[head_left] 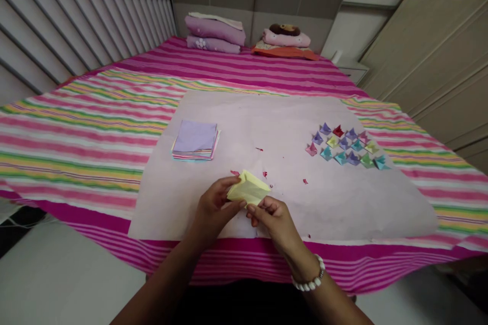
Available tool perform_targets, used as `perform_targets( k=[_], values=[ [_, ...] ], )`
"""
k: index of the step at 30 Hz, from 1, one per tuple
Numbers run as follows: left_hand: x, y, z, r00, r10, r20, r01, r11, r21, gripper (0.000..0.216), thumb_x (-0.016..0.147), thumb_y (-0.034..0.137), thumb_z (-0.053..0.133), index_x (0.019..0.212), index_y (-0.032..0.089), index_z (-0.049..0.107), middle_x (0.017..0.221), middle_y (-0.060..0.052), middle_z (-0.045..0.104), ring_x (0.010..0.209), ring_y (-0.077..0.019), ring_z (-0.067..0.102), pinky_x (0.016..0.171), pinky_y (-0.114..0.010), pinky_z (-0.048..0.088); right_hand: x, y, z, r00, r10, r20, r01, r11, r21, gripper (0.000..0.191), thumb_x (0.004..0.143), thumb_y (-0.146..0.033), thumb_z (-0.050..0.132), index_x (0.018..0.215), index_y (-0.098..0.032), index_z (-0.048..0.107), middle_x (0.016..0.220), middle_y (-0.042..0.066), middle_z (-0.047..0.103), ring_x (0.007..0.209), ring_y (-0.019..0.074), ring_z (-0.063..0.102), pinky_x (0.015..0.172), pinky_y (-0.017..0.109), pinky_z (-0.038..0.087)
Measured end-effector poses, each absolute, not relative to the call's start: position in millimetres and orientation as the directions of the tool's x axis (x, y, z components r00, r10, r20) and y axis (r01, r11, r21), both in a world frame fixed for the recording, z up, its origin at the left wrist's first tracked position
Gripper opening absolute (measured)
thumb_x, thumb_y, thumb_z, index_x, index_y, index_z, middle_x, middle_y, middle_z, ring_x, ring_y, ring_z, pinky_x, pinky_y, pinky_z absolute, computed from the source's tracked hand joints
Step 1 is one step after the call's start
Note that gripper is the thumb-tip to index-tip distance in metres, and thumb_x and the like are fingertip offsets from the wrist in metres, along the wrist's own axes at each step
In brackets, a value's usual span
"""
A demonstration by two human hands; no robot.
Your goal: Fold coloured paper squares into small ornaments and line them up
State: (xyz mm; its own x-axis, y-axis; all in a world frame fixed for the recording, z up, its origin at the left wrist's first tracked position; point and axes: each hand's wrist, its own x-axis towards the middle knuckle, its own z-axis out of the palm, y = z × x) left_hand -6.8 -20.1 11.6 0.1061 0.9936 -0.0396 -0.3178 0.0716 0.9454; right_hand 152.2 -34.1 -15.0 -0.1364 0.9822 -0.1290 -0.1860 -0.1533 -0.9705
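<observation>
Yellow folded paper (249,188) is held just below frame centre, long axis roughly left-right, mostly frame-up of the thumbs. Left end is pinched by left hand (216,205), lower edge by right hand (275,217); neither is clearly nearer.

Legible text: none. No label, brand, number or sign can be read in the head view.
</observation>
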Motion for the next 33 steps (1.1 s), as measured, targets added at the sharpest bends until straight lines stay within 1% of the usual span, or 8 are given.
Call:
perform_targets(
  k=[5,8,16,19,22,26,31,33],
  values=[
    [-3,-22,13,0.127,0.99,-0.068,-0.336,0.107,0.936,0.016,0.062,0.019,0.081,0.074,0.019,0.07,0.071,0.0,0.07,0.062,-0.0145,0.063,0.06,-0.026,0.051,151,-35,-15,-0.137,0.982,-0.133,-0.2,-0.159,-0.967,0.026,0.073,-0.039,0.075,0.064,-0.017,0.065,0.056,0.0,0.065,0.046,0.0092,0.051,0.05,0.023,0.041],
    [-3,-24,15,0.156,0.988,-0.017,-0.315,0.066,0.947,0.007,0.066,0.02,0.078,0.069,0.019,0.071,0.064,0.0,0.067,0.06,-0.0146,0.062,0.059,-0.026,0.05,151,-36,-13,-0.129,0.983,-0.13,-0.209,-0.155,-0.966,0.024,0.073,-0.037,0.075,0.064,-0.016,0.067,0.055,-0.001,0.063,0.046,0.0092,0.052,0.05,0.022,0.04],
    [-8,-26,12,0.175,0.979,0.105,-0.225,-0.064,0.972,0.003,0.074,0.021,0.073,0.074,0.019,0.075,0.082,-0.004,0.07,0.077,-0.0177,0.064,0.069,-0.027,0.049,151,-36,-11,-0.132,0.985,-0.107,-0.238,-0.137,-0.962,0.023,0.068,-0.037,0.078,0.064,-0.017,0.067,0.056,-0.001,0.063,0.047,0.0097,0.051,0.049,0.023,0.041],
    [-8,-26,9,0.161,0.982,0.094,-0.2,-0.06,0.978,0.006,0.073,0.022,0.075,0.077,0.018,0.074,0.083,-0.004,0.07,0.078,-0.0175,0.064,0.069,-0.027,0.05,153,-36,-10,-0.114,0.988,-0.103,-0.203,-0.125,-0.971,0.025,0.068,-0.039,0.078,0.066,-0.018,0.066,0.052,-0.003,0.06,0.047,0.0102,0.051,0.05,0.023,0.041],
    [-8,-26,8,0.147,0.989,0.025,-0.234,0.011,0.972,0.03,0.069,0.022,0.078,0.098,0.018,0.071,0.083,-0.003,0.072,0.073,-0.0164,0.066,0.067,-0.027,0.053,154,-36,-9,-0.122,0.987,-0.109,-0.158,-0.128,-0.979,0.028,0.071,-0.041,0.076,0.063,-0.017,0.063,0.051,-0.002,0.06,0.047,0.0099,0.052,0.049,0.022,0.04],
    [-7,-25,11,0.143,0.99,0.019,-0.27,0.021,0.963,0.062,0.07,0.021,0.078,0.127,0.023,0.053,0.111,-0.007,0.071,0.09,-0.0194,0.068,0.075,-0.029,0.055,154,-38,-10,-0.151,0.982,-0.117,-0.132,-0.137,-0.982,0.032,0.069,-0.043,0.077,0.06,-0.018,0.06,0.05,-0.002,0.06,0.046,0.0094,0.05,0.049,0.022,0.04],
    [-12,-25,14,0.162,0.986,0.029,-0.168,-0.001,0.986,0.055,0.072,0.022,0.077,0.122,0.021,0.054,0.111,-0.009,0.071,0.085,-0.0191,0.07,0.074,-0.029,0.056,153,-38,-12,-0.137,0.984,-0.111,-0.11,-0.126,-0.986,0.033,0.069,-0.043,0.077,0.059,-0.018,0.06,0.05,-0.002,0.06,0.046,0.0096,0.05,0.047,0.021,0.038],
    [-13,-25,14,0.196,0.98,0.03,-0.156,0.001,0.988,0.049,0.072,0.022,0.077,0.116,0.02,0.056,0.117,-0.011,0.069,0.086,-0.0194,0.07,0.075,-0.03,0.057,154,-37,-13,-0.145,0.984,-0.1,-0.115,-0.117,-0.986,0.031,0.069,-0.043,0.078,0.062,-0.017,0.062,0.051,-0.002,0.061,0.046,0.0097,0.051,0.048,0.021,0.038]
  ],
)
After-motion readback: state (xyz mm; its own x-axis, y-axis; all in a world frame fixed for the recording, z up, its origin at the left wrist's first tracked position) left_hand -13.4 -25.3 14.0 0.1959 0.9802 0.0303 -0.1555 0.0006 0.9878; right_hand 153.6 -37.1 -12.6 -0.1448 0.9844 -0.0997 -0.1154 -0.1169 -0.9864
